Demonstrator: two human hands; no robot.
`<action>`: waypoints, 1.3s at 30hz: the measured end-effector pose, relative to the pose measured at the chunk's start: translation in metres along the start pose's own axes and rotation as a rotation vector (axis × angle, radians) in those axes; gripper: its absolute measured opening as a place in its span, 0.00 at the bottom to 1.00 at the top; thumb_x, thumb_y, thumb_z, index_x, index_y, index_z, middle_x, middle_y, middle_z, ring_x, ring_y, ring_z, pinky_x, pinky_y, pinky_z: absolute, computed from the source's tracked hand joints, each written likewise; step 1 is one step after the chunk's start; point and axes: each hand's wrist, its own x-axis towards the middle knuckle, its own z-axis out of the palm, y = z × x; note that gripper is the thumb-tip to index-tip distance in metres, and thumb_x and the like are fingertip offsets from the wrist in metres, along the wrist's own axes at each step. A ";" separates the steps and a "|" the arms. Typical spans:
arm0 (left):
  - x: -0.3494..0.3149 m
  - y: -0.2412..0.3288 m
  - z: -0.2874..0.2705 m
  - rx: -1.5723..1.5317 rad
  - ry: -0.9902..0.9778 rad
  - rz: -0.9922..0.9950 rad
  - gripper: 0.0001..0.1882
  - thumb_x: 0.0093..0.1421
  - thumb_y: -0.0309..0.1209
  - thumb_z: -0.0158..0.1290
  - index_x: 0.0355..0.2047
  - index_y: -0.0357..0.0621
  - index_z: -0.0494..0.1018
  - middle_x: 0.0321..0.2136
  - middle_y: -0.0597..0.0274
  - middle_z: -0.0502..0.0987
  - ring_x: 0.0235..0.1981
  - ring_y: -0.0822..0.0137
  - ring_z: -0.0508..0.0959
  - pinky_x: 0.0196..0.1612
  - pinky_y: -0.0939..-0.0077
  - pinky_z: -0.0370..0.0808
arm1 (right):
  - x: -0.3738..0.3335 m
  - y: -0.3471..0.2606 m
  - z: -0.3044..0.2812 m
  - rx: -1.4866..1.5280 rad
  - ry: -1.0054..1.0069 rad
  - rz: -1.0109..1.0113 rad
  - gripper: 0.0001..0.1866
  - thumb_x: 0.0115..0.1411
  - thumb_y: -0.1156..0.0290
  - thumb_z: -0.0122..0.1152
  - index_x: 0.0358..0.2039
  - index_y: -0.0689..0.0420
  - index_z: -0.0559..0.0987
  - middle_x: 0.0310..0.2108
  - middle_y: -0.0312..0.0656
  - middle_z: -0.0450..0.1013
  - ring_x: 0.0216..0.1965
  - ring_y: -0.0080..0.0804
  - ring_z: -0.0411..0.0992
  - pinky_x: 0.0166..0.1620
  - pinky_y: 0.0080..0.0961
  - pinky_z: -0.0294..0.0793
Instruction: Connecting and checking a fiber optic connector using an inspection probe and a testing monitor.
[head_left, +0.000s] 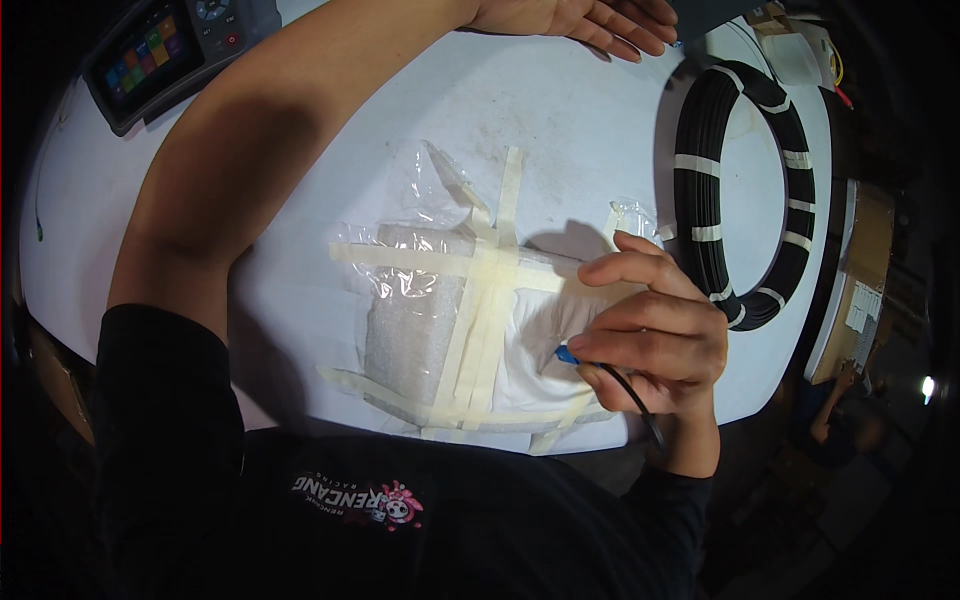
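Note:
My right hand (665, 335) pinches a thin black cable (632, 388) just behind its small blue connector (566, 354). The cable bends down past my palm toward the wrist. Beneath this hand lies a package (415, 340) in white foam and clear plastic, bound by crossing strips of cream tape (485, 310). My left arm reaches across the table to the far edge of the picture. There my left hand (590, 18) has its palm turned up and its fingers stretched out, with nothing visible in it; part of it is cut off.
A coil of black cable (704, 180), bound with white tape, lies at the right of the white table (560, 95). A handheld device (150, 60) with a colour screen and buttons sits at the far left. Cardboard boxes (862, 240) and another person (840, 430) are beyond the right edge.

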 end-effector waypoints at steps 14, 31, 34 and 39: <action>-0.001 -0.002 0.007 0.023 0.016 0.019 0.57 0.63 0.79 0.33 0.48 0.27 0.78 0.46 0.40 0.81 0.51 0.46 0.81 0.59 0.50 0.76 | 0.004 -0.007 0.011 0.106 -0.108 -0.034 0.15 0.40 0.69 0.79 0.33 0.48 0.92 0.26 0.32 0.81 0.52 0.46 0.81 0.67 0.52 0.68; -0.001 -0.001 0.005 0.022 0.002 0.005 0.57 0.64 0.79 0.32 0.49 0.27 0.78 0.46 0.41 0.81 0.50 0.47 0.82 0.58 0.52 0.77 | 0.006 -0.012 0.013 0.106 -0.105 -0.006 0.12 0.45 0.66 0.77 0.33 0.48 0.92 0.28 0.30 0.81 0.54 0.46 0.79 0.72 0.55 0.61; -0.002 -0.002 0.007 0.037 0.040 0.031 0.57 0.64 0.79 0.32 0.48 0.27 0.78 0.46 0.41 0.81 0.51 0.46 0.82 0.59 0.51 0.76 | 0.005 -0.012 0.019 0.120 -0.126 -0.002 0.11 0.46 0.66 0.76 0.33 0.48 0.92 0.29 0.30 0.81 0.56 0.46 0.79 0.74 0.55 0.56; 0.003 -0.004 0.001 0.012 -0.007 0.016 0.57 0.63 0.79 0.32 0.48 0.27 0.78 0.46 0.40 0.81 0.51 0.46 0.82 0.60 0.50 0.76 | 0.008 -0.017 0.007 0.160 -0.213 0.047 0.09 0.49 0.68 0.75 0.33 0.49 0.91 0.29 0.31 0.81 0.56 0.46 0.78 0.76 0.55 0.51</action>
